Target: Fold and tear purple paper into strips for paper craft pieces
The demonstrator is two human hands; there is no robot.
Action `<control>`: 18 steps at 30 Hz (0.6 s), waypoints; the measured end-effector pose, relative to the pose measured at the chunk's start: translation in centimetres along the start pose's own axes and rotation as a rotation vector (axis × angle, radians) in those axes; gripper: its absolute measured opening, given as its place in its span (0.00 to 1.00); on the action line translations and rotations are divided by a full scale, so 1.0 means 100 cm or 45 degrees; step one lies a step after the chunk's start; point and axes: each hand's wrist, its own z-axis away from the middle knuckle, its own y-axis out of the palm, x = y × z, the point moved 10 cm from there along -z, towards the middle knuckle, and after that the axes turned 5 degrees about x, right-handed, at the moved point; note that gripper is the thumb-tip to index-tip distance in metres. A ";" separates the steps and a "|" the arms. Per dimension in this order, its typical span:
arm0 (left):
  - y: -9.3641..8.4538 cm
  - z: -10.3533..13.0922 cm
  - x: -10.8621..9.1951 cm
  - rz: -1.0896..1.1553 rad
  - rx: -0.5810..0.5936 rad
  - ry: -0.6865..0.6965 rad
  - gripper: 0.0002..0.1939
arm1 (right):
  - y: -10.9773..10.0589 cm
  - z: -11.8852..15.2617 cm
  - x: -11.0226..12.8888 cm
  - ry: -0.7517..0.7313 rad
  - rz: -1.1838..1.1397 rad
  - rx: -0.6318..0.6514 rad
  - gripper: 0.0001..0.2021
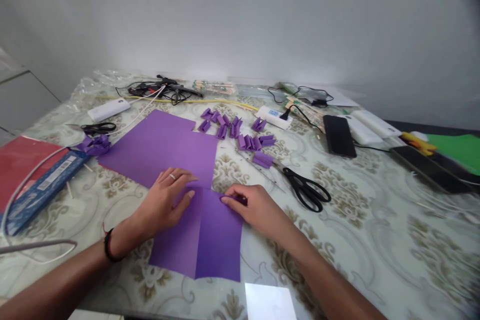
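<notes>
On the left of the patterned counter, a blue packet with a white label partly overlaps a red sheet. Beyond them lies a white power bank. Along the far side run a yellow cord and a bundle of thin sticks. Right of these sits a white power strip holding a black plug. Farther right are a black phone and a green sheet.
</notes>
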 end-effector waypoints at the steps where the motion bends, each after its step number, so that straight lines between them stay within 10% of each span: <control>1: 0.004 0.001 -0.001 -0.026 -0.007 0.023 0.17 | -0.001 -0.002 -0.003 0.005 0.027 -0.021 0.09; 8: 0.052 0.013 -0.007 -0.383 0.204 0.153 0.29 | -0.005 -0.009 -0.014 0.063 0.172 -0.106 0.07; 18: 0.060 0.015 -0.005 -0.616 0.200 0.139 0.31 | -0.014 -0.005 -0.015 0.073 0.292 -0.056 0.13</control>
